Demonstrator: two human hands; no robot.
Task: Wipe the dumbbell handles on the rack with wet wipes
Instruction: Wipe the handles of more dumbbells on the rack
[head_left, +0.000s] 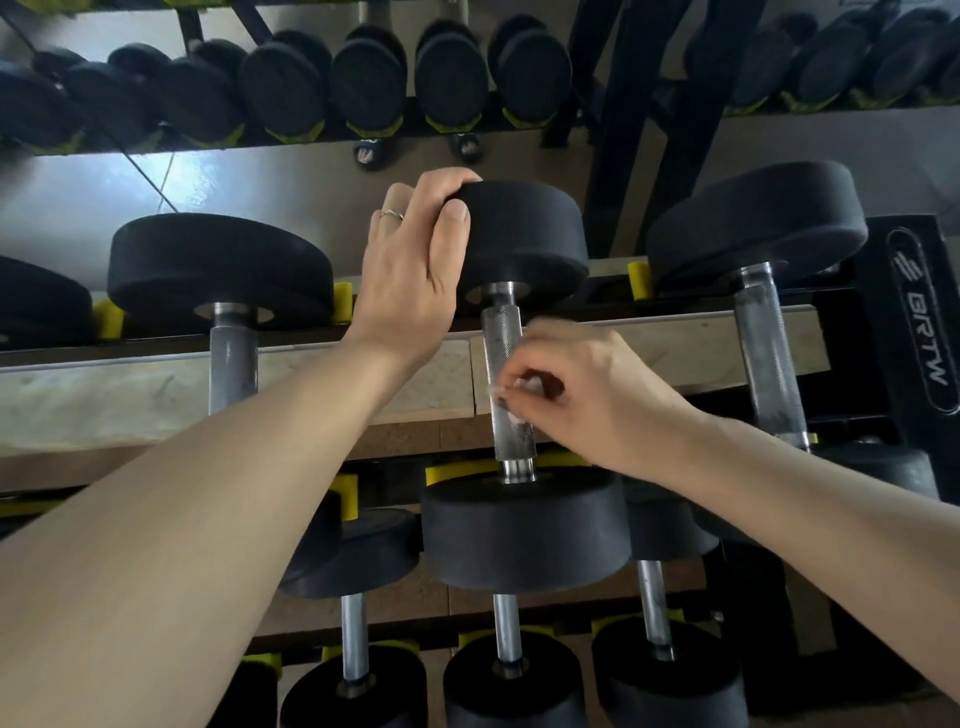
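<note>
While gripping — left hand (415, 260) curled.

Both my forearms bare, no sleeves in view. Left hand (410, 270): thin silver ring (391, 214) on one finger. Right hand (587, 395): dark polish on one visible nail.

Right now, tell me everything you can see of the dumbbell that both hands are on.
The dumbbell lies across the rack's upper tier, between two similar ones. It has two round matte black heads, rubber by the look, joined by a knurled silver metal handle. Its far head sits at the back of the tier; its near head overhangs the lower tier. The left hand grips the far head's rim. The right hand pinches a small white wipe against the handle's middle.
</note>
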